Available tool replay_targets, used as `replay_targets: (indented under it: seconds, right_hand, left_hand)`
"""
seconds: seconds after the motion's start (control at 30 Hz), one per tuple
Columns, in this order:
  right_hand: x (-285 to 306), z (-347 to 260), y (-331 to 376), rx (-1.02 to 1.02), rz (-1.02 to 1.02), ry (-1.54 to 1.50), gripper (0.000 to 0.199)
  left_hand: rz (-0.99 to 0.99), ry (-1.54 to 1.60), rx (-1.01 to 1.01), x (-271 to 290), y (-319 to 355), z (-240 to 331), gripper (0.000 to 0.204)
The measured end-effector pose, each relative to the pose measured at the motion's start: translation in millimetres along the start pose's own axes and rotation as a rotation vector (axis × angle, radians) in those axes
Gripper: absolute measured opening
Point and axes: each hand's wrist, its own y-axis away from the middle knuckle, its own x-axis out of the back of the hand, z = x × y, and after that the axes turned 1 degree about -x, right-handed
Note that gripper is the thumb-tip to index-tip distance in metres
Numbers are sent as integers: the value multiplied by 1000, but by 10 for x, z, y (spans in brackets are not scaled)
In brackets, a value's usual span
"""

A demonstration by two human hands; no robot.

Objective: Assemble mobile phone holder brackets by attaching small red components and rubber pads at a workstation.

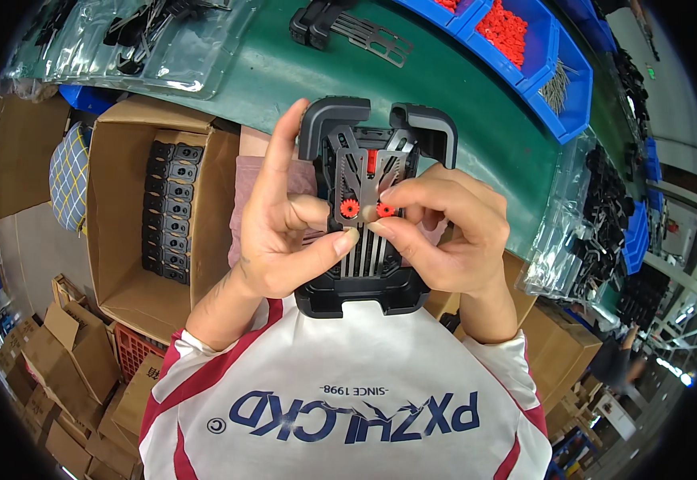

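Observation:
A black phone-holder-like assembly [354, 258] with hooked arms at its far end is in front of my chest. Metal plates and slotted bars show in its exposed middle. My left hand [278, 232] grips its left side, thumb on the mechanism and index finger stretched up beside the left hooked arm. One small red gear [350, 209] sits on the left of the metal plate. At the plate's right, my right hand [456, 228] pinches a second red gear [385, 210] between thumb and finger. A red strip [372, 162] lies near the top centre of the mechanism.
The green table [476, 120] holds blue bins [527, 80] of red parts and metal pins. A similar black part with a metal plate [364, 36] lies at the far side. Clear trays [204, 60] hold dark parts. An open carton [116, 264] of black pieces stands left.

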Motion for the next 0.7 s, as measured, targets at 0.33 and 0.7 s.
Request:
replay_targets:
  seconds: [0.33, 0.7]
  right_hand:
    - [-37, 45, 144, -276, 54, -427, 15]
    - [122, 50, 122, -622, 15, -794, 17]
  left_hand:
    - [-84, -356, -245, 25, 24, -33, 93]
    - [-105, -526, -334, -22, 12, -103, 93]
